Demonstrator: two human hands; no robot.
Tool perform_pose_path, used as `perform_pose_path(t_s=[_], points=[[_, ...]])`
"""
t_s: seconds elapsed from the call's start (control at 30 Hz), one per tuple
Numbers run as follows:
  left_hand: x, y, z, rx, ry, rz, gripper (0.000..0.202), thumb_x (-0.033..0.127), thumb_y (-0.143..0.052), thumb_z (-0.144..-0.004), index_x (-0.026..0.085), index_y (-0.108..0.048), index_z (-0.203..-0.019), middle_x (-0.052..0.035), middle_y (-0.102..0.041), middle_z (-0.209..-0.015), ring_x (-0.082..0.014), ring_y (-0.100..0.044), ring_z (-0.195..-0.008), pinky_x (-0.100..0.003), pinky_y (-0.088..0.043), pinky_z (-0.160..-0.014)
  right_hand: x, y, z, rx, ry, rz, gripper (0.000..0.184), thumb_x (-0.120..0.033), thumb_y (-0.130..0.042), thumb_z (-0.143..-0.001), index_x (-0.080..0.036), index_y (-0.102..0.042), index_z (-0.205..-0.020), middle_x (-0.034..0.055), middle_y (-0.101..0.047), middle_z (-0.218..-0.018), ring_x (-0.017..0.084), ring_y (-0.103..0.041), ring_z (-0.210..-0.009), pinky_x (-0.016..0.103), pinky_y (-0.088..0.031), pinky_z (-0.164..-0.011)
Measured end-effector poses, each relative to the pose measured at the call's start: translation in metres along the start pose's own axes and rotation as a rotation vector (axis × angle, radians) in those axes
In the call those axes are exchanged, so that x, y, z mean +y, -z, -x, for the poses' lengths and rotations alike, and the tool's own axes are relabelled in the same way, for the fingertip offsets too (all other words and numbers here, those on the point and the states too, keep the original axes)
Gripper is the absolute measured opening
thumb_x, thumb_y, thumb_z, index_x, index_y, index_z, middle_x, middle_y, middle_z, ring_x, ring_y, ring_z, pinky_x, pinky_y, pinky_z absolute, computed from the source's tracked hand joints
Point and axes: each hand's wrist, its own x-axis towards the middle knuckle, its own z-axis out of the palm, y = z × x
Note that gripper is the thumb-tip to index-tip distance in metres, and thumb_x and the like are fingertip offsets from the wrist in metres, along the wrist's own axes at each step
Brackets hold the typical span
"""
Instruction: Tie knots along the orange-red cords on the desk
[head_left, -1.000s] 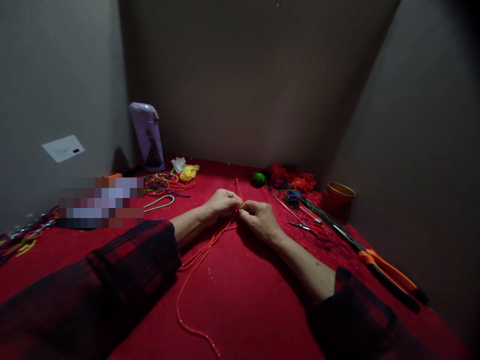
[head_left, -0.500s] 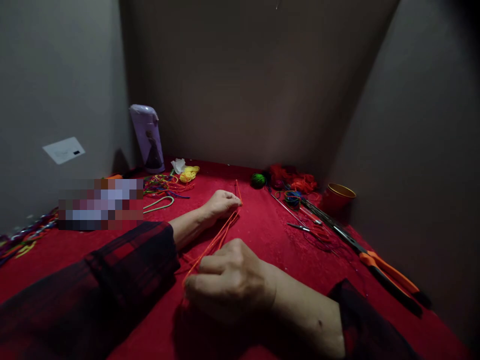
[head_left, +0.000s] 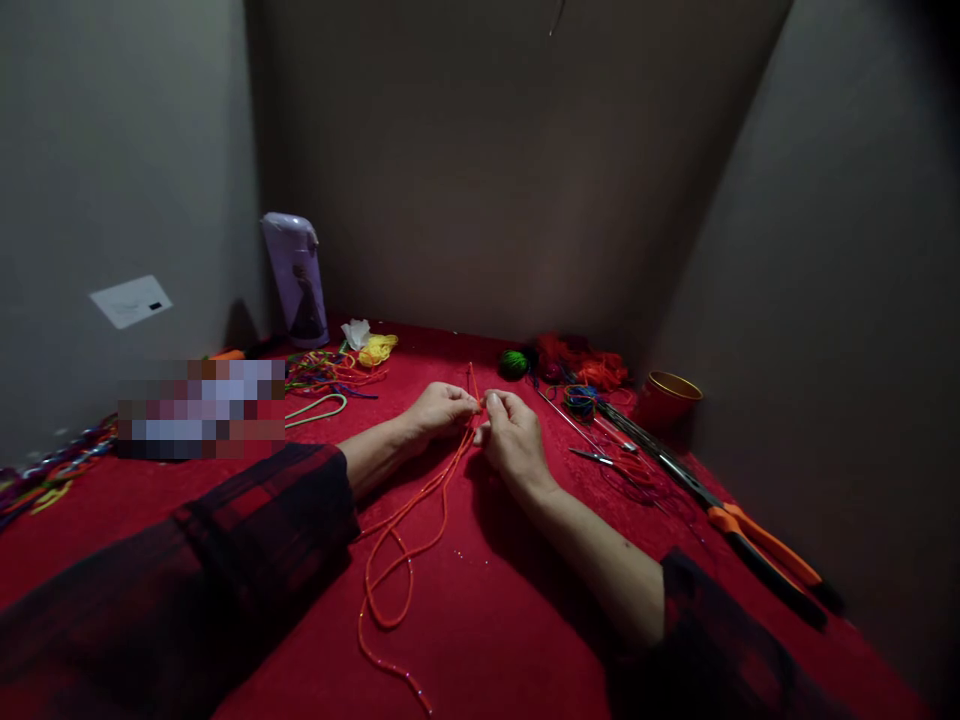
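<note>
My left hand [head_left: 439,410] and my right hand [head_left: 511,440] meet at the middle of the red cloth [head_left: 510,620], fingertips pinched together on a thin orange cord [head_left: 409,520]. A short end of the cord sticks up above the pinch. The rest trails toward me in loose loops on the cloth, with small beads strung on its near end. Both forearms rest on the cloth in dark plaid sleeves.
Right of my hands lie small scissors [head_left: 607,460], long metal needles [head_left: 652,450], orange-handled pliers [head_left: 765,555], a red cup [head_left: 667,400], a green yarn ball [head_left: 514,364] and tangled threads [head_left: 585,365]. A lilac jug [head_left: 296,280] and coloured cords [head_left: 330,372] sit at the back left.
My right hand pulled the cord back toward me, then returned to the left hand's fingertips. The cord's slack now lies in new loops on the cloth.
</note>
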Motion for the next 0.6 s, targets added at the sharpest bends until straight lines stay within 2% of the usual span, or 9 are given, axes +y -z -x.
perform_pose_path(t_s=[0.1,0.23,0.3,0.37,0.5,0.6], points=[[0.001,-0.001,0.001,0.007,-0.011,-0.009,0.010,0.016,-0.057,-0.071,0.014,-0.051,-0.063,0.0068,-0.040,-0.036,-0.0023,-0.026,-0.028,-0.019,-0.012,-0.035,0.000,-0.001,-0.003,-0.042,-0.171,-0.150,0.034,-0.040,-0.039,-0.088,-0.012,-0.051,-0.102,0.0051,-0.058,-0.070,0.008,-0.044,-0.040,0.018,-0.032,-0.039],[0.000,-0.002,0.001,0.012,-0.026,-0.045,0.010,0.013,-0.056,-0.069,0.013,-0.052,-0.061,0.0058,-0.043,-0.036,-0.0024,-0.029,-0.030,-0.019,-0.016,-0.036,-0.004,0.000,-0.005,-0.205,-0.320,-0.303,0.029,-0.037,-0.041,-0.086,-0.012,-0.049,-0.098,0.0020,-0.055,-0.060,0.008,-0.036,-0.031,0.018,-0.026,-0.031],[-0.001,-0.003,0.001,-0.010,-0.036,-0.067,0.009,0.012,-0.055,-0.069,0.012,-0.053,-0.060,0.0039,-0.047,-0.038,-0.0029,-0.033,-0.032,-0.018,-0.018,-0.037,-0.004,0.001,-0.007,-0.259,-0.328,-0.314,0.025,-0.034,-0.043,-0.083,-0.012,-0.050,-0.091,0.0020,-0.054,-0.058,0.008,-0.037,-0.032,0.018,-0.025,-0.030],[-0.002,-0.004,0.001,-0.024,-0.046,-0.075,0.008,0.012,-0.054,-0.069,0.012,-0.053,-0.061,0.0027,-0.050,-0.041,-0.0030,-0.034,-0.033,-0.018,-0.019,-0.038,-0.001,0.003,-0.010,-0.260,-0.319,-0.292,0.022,-0.033,-0.045,-0.080,-0.012,-0.051,-0.084,0.0001,-0.051,-0.054,0.007,-0.036,-0.033,0.017,-0.024,-0.031],[-0.001,-0.005,0.001,0.041,-0.047,-0.128,0.008,0.014,-0.055,-0.069,0.013,-0.051,-0.062,0.0063,-0.043,-0.040,-0.0028,-0.029,-0.032,-0.019,-0.019,-0.038,0.008,0.008,-0.016,-0.159,-0.230,-0.141,0.021,-0.030,-0.048,-0.075,-0.011,-0.055,-0.074,-0.0032,-0.041,-0.049,0.003,-0.030,-0.036,0.014,-0.022,-0.036],[-0.002,-0.005,-0.001,0.065,-0.061,-0.188,0.010,0.015,-0.054,-0.069,0.014,-0.050,-0.060,0.0062,-0.042,-0.041,-0.0038,-0.030,-0.033,-0.020,-0.021,-0.039,0.014,0.009,-0.019,-0.101,-0.156,0.014,0.023,-0.029,-0.049,-0.075,-0.010,-0.060,-0.071,-0.0015,-0.043,-0.048,0.004,-0.033,-0.040,0.014,-0.024,-0.041]])
